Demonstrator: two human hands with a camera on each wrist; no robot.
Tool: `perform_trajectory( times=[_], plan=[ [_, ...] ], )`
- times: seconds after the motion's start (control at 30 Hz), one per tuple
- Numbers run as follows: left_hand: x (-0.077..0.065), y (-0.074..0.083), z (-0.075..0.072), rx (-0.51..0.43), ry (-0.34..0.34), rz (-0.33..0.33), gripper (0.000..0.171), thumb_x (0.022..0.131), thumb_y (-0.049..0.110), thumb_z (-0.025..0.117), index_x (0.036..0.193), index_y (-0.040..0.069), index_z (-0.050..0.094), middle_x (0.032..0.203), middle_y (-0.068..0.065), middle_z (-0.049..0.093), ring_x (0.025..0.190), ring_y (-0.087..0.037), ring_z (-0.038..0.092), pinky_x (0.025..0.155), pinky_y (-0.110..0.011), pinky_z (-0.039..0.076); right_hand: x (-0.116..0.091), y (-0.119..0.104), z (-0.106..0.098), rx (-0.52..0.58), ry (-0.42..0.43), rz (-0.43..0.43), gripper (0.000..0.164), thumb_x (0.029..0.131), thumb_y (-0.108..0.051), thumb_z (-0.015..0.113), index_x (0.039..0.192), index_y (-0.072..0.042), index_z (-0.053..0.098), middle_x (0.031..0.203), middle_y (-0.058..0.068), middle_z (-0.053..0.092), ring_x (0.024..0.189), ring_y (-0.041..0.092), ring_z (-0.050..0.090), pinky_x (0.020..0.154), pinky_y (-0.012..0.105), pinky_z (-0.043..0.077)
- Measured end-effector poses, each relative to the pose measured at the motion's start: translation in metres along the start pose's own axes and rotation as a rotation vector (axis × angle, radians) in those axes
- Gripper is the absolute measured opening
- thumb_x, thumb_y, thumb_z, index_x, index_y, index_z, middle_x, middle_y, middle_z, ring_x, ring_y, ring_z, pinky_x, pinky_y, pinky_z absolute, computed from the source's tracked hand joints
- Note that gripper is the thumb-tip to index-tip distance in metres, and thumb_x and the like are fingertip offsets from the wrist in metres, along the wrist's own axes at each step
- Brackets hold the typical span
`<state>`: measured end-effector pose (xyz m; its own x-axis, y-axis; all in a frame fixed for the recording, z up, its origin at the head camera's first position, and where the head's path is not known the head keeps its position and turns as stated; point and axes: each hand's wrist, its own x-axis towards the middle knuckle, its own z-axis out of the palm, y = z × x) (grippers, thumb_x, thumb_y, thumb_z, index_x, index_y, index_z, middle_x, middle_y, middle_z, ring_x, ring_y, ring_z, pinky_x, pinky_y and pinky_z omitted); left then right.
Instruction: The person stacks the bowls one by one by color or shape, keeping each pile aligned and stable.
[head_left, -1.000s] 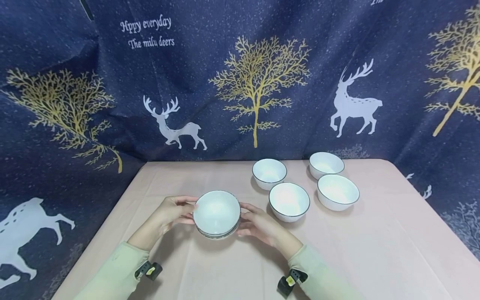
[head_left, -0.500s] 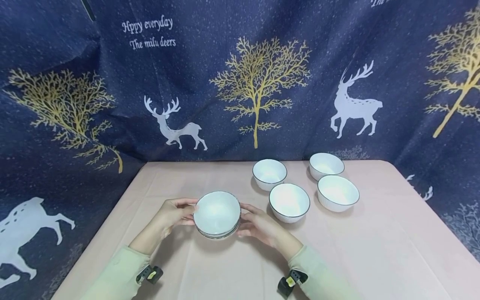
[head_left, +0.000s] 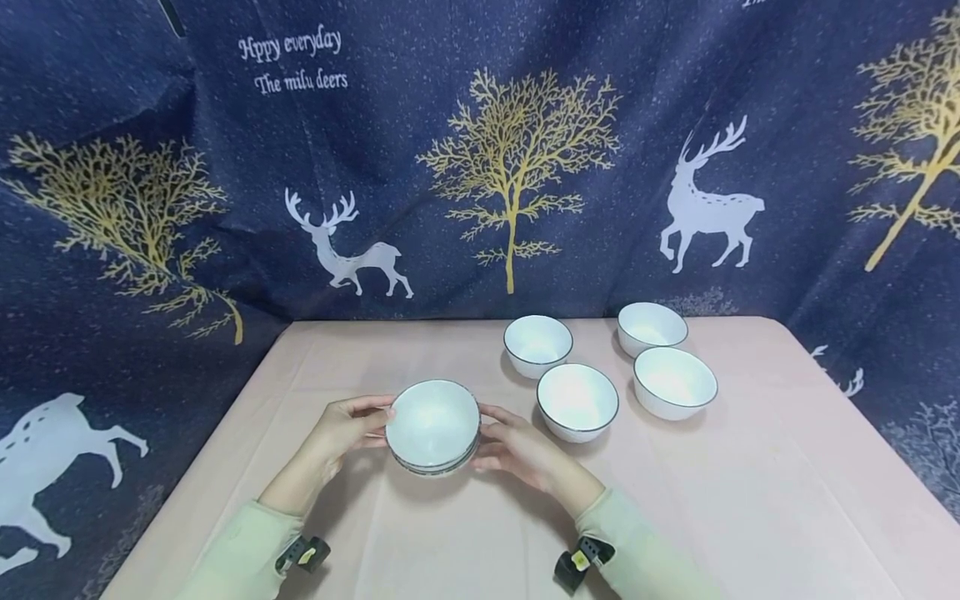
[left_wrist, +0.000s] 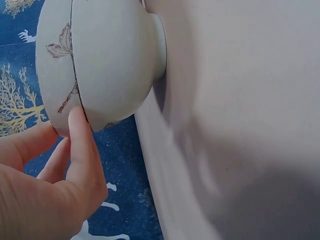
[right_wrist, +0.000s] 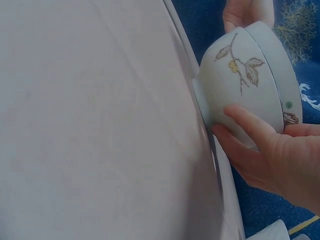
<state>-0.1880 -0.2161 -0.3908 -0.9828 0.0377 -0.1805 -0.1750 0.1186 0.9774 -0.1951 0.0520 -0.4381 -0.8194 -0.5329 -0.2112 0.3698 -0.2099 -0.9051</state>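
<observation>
Two white bowls with dark rims are nested one inside the other, left of centre on the table in the head view. The upper bowl (head_left: 435, 421) shows its plain white inside; below its rim, the lower bowl (right_wrist: 217, 75) carries a brown leaf-and-flower sprig. On the left side my left hand (head_left: 341, 433) grips the pair, its fingers at the upper bowl's wall and the lower rim. My right hand (head_left: 521, 446) holds the opposite side, with fingers spread along the lower bowl's wall down towards its foot. In both wrist views the foot is right at the tablecloth.
Several similar white bowls stand apart to the right: a back bowl (head_left: 538, 340), a nearer bowl (head_left: 577, 398), a far-right bowl (head_left: 652, 325) and one just before it (head_left: 675, 379). A pink cloth (head_left: 720, 500) covers the table. Behind hangs a blue deer-patterned curtain (head_left: 465, 167).
</observation>
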Motion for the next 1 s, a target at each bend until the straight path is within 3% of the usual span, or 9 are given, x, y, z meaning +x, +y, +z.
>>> perform_trajectory(
  times=[0.33, 0.57, 1.0],
  plan=[
    [-0.002, -0.004, 0.005, 0.011, 0.070, -0.024, 0.041, 0.090, 0.007, 0.067, 0.126, -0.010, 0.056, 0.087, -0.004, 0.068, 0.068, -0.014, 0.066, 0.067, -0.028, 0.060, -0.001, -0.001, 0.001, -0.008, -0.002, 0.002, 0.055, 0.100, -0.008, 0.041, 0.151, 0.001, 0.020, 0.141, 0.032, 0.032, 0.099, 0.025, 0.059, 0.091, 0.037, 0.055],
    [-0.003, -0.007, 0.008, 0.032, 0.118, -0.050, 0.038, 0.091, 0.008, 0.066, 0.126, -0.006, 0.058, 0.095, -0.005, 0.066, 0.074, -0.012, 0.065, 0.068, -0.025, 0.059, -0.002, -0.001, 0.001, -0.026, 0.017, -0.001, 0.054, 0.100, -0.006, 0.042, 0.149, 0.003, 0.022, 0.137, 0.033, 0.036, 0.103, 0.028, 0.060, 0.096, 0.041, 0.052],
    [-0.009, -0.006, 0.012, 0.003, 0.135, -0.035, 0.039, 0.092, 0.007, 0.063, 0.128, -0.007, 0.056, 0.099, -0.006, 0.066, 0.076, -0.012, 0.064, 0.069, -0.023, 0.058, -0.004, -0.008, -0.001, -0.117, 0.039, -0.011, 0.047, 0.100, -0.004, 0.041, 0.144, 0.010, 0.030, 0.134, 0.034, 0.043, 0.100, 0.025, 0.061, 0.098, 0.044, 0.050]
  ],
)
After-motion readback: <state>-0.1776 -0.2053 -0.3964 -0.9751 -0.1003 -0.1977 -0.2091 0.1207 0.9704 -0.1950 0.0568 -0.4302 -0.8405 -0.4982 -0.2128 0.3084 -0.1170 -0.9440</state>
